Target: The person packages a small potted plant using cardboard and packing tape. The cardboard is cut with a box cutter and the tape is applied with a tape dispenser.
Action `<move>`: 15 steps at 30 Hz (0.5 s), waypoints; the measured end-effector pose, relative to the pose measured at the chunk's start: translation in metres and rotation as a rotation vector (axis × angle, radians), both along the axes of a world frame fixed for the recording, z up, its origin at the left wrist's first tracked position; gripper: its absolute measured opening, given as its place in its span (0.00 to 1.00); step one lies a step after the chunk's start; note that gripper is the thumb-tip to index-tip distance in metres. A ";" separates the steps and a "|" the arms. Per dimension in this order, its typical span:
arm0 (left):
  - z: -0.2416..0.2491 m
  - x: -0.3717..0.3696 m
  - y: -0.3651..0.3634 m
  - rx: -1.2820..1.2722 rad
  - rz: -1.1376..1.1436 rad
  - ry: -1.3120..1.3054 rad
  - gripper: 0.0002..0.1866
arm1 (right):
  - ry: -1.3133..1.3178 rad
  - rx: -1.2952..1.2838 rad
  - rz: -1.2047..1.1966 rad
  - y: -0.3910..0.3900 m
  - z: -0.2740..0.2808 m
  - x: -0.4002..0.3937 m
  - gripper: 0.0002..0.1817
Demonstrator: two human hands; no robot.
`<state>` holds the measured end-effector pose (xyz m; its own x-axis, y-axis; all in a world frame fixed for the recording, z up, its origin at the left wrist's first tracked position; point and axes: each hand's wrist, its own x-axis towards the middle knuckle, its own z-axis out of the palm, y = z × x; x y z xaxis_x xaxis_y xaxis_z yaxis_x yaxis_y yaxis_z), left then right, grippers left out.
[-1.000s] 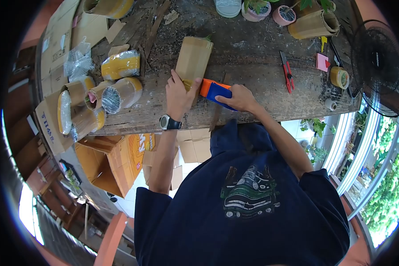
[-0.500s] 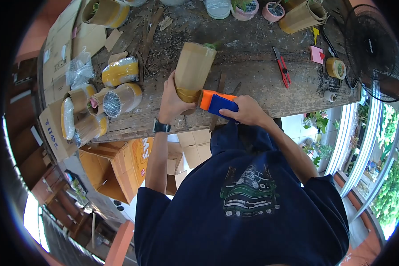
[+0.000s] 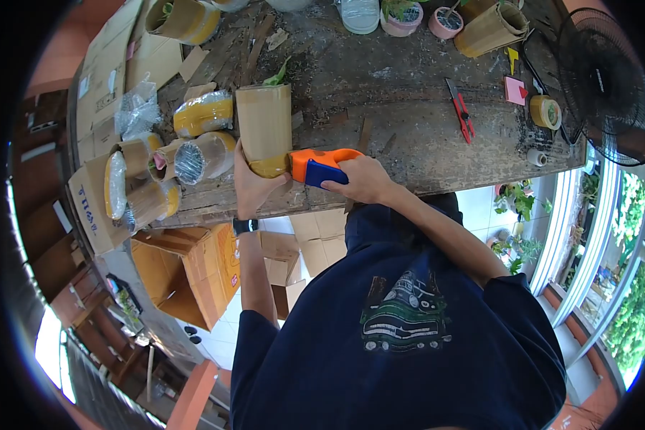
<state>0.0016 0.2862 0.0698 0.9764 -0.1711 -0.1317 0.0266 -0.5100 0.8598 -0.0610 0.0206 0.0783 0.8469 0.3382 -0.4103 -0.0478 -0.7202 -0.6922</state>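
Observation:
My left hand (image 3: 256,188) grips the lower end of a cardboard tube (image 3: 264,122) wrapped around a plant. A green leaf (image 3: 278,74) sticks out of the tube's far end, and yellowish tape (image 3: 269,167) circles its near end. In my right hand (image 3: 365,180) is an orange and blue tape dispenser (image 3: 322,168), its front against the taped end of the tube. Left of the tube lie several taped cardboard and plastic-wrapped bundles (image 3: 203,115).
On the worn wooden table (image 3: 394,93) lie a red utility knife (image 3: 461,111), a tape roll (image 3: 545,112) and pink paper (image 3: 515,90). A black fan (image 3: 605,79) stands at the right. Wrapped pots (image 3: 402,18) line the far side. An open cardboard box (image 3: 193,272) sits below the table's edge.
Both hands have moved left with the tube and the dispenser. The tube has turned more upright in view, and the dispenser has tilted against its taped end.

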 end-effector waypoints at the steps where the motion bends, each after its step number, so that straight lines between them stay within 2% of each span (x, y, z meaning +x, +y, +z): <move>1: 0.000 -0.003 0.002 -0.064 0.019 0.027 0.63 | -0.012 0.002 0.014 -0.002 0.008 -0.001 0.32; 4: 0.000 -0.015 -0.004 -0.234 0.063 0.111 0.63 | -0.033 -0.041 0.031 -0.012 0.032 -0.009 0.32; 7: -0.020 -0.022 -0.023 -0.271 -0.024 0.048 0.62 | -0.038 -0.094 0.020 -0.033 0.047 -0.019 0.31; 11: -0.046 -0.030 -0.070 -0.549 -0.107 0.327 0.61 | -0.055 -0.162 -0.021 -0.081 0.047 -0.032 0.31; 13: -0.056 -0.035 -0.084 -0.614 -0.121 0.448 0.60 | 0.137 -0.084 -0.036 -0.094 0.056 -0.027 0.33; 15: -0.063 -0.039 -0.093 -0.603 -0.131 0.420 0.62 | 0.307 -0.025 -0.036 -0.102 0.062 -0.027 0.33</move>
